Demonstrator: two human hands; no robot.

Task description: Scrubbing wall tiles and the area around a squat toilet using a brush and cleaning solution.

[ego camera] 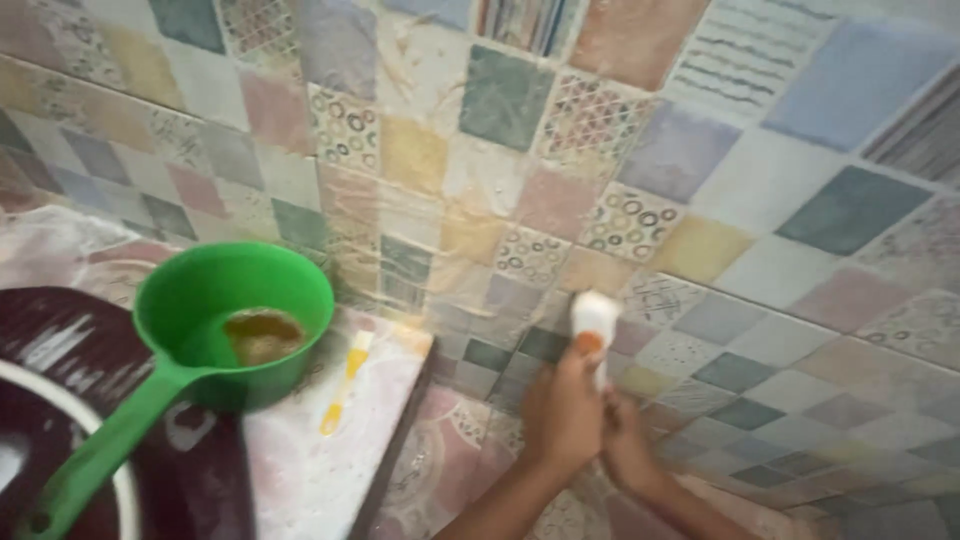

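Patchwork tiles [700, 180] in pastel squares cover the wall on both sides of a corner. Both hands meet low on the right-hand stretch: the left hand [562, 412] is clenched around a white brush [595, 322] with an orange collar, its head pressed to the tiles, and the right hand [625, 445] is tucked just behind it, though whether its fingers grip the handle cannot be told. Scrubbing the wall looks like the step in hand; carrying on calls for firm strokes along the grout. Left, a green scoop [225, 325] holding brownish liquid sits on a ledge [330, 470], with 1 yellow toothbrush [345, 385] beside it.
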